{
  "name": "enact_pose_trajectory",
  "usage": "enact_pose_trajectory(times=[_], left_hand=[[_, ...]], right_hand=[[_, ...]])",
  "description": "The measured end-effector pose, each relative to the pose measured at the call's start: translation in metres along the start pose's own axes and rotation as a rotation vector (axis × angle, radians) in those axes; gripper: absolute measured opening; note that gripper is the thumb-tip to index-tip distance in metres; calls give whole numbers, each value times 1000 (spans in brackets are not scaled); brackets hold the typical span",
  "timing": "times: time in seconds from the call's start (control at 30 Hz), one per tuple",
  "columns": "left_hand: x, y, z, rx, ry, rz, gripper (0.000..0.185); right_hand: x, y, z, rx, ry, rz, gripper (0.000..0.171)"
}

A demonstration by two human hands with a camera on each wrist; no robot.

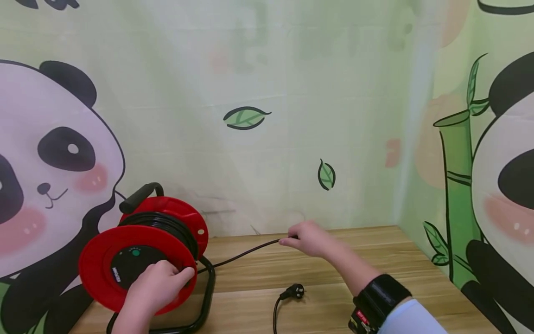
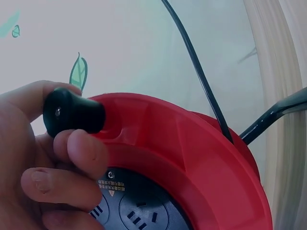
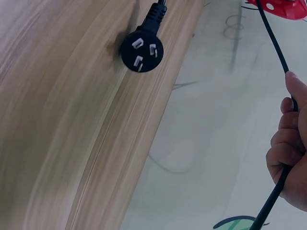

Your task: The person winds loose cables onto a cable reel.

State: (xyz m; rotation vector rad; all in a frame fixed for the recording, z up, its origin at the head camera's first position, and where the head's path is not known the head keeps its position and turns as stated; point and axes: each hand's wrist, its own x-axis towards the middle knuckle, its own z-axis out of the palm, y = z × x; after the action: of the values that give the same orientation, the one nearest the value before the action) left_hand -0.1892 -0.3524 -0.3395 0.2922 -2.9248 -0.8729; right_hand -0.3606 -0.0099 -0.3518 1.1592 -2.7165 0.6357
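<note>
A red cable reel [image 1: 93, 273] stands at the left of the table with black cable [image 1: 156, 220] wound on its drum. My left hand [image 1: 154, 285] is at the reel's front disc. Its thumb and fingers hold a black knob [image 2: 76, 114] on the disc, plain in the left wrist view. To the right, my right hand [image 1: 310, 239] grips the black cable [image 3: 273, 38], which runs taut from the reel to the fist. In the right wrist view the cable also comes out of the fist's other side. A black three-pin plug [image 1: 296, 291] lies on the table between the hands.
The wooden table [image 1: 354, 260] ends at a cloth backdrop [image 1: 258, 185] printed with pandas and leaves. The reel has a black tube stand [image 1: 208, 297] and a black carrying handle [image 1: 139, 197]. Sockets [image 2: 144, 211] show on its front face.
</note>
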Motion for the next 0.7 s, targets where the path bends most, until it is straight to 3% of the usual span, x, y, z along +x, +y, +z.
enact_pose_trajectory(times=[0.4,0.7], left_hand=[[11,-19,5,-46,-175,-10,41],[12,-32,13,-57,-304,-57,34]], right_hand=[[15,-29,6,-62,-19,-90,46],[22,-46,14,-84,-46,-122,42]])
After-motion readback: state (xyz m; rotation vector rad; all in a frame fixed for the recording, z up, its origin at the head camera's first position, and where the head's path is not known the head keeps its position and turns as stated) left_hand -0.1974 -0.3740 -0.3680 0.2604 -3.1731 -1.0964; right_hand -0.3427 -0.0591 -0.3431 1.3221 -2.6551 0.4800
